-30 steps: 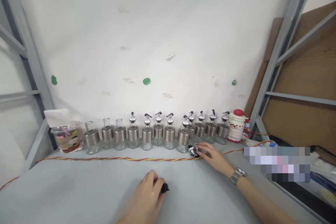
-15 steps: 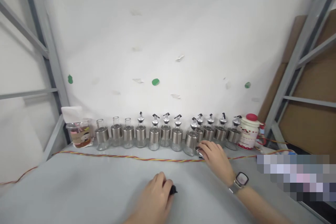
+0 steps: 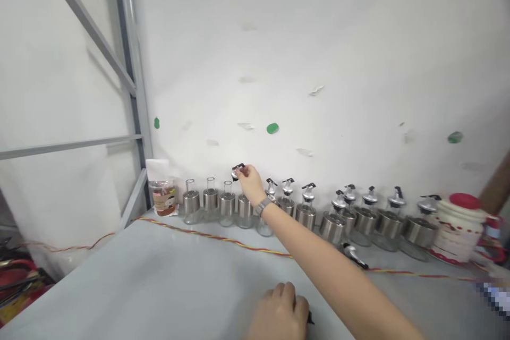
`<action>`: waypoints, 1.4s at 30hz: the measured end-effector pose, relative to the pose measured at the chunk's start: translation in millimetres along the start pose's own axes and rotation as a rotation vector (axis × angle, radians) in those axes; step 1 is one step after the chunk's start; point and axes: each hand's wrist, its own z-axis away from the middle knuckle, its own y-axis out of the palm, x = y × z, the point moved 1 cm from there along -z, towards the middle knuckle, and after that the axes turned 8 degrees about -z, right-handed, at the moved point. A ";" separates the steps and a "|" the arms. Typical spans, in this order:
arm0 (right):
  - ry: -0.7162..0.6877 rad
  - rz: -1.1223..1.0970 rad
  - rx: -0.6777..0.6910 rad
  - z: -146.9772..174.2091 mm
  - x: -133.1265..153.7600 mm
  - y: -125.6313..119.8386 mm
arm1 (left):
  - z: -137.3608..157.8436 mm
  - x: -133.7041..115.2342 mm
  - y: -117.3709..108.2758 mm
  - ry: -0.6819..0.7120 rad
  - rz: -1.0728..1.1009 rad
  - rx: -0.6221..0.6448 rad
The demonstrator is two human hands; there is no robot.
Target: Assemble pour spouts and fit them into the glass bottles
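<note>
My right hand (image 3: 251, 183) is closed on a pour spout (image 3: 238, 171) with a silver cap and black lever. It is in front of the wall, up and to the left of the fourth glass bottle (image 3: 245, 212), whose neck my hand hides. Three bottles to the left, among them this glass bottle (image 3: 227, 207), have open necks; several to the right wear spouts. A loose pour spout (image 3: 354, 256) lies on the table before the right-hand bottles. My left hand (image 3: 281, 313) rests curled on the table near the front, around a mostly hidden black piece (image 3: 310, 319).
A twisted red-yellow cord (image 3: 223, 239) runs across the grey table (image 3: 167, 281) before the bottles. A plastic tub (image 3: 164, 199) stands at the left end, a white jar with red lid (image 3: 458, 228) at the right. A metal rack post (image 3: 137, 64) rises at left.
My right hand has moved left and up from the right-hand bottles to the fourth bottle, with a spout in its fingers. The loose spout is now uncovered. The view has swung left.
</note>
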 end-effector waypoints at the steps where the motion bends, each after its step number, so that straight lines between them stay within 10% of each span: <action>1: 0.015 -0.006 0.002 -6.7 -3.7 8.3 | -0.9 -1.1 4.3 0.006 -0.027 -0.039; 9: 0.065 0.019 -0.021 -10.0 -26.0 37.6 | -5.1 -8.9 33.2 -0.057 -0.065 -0.268; 32: -0.514 0.339 0.222 14.2 -28.8 18.9 | -1.0 -9.0 16.9 -0.050 -0.085 -0.188; 42: -0.542 0.400 0.229 14.8 -37.1 18.6 | -1.0 -7.2 12.8 0.004 -0.088 -0.188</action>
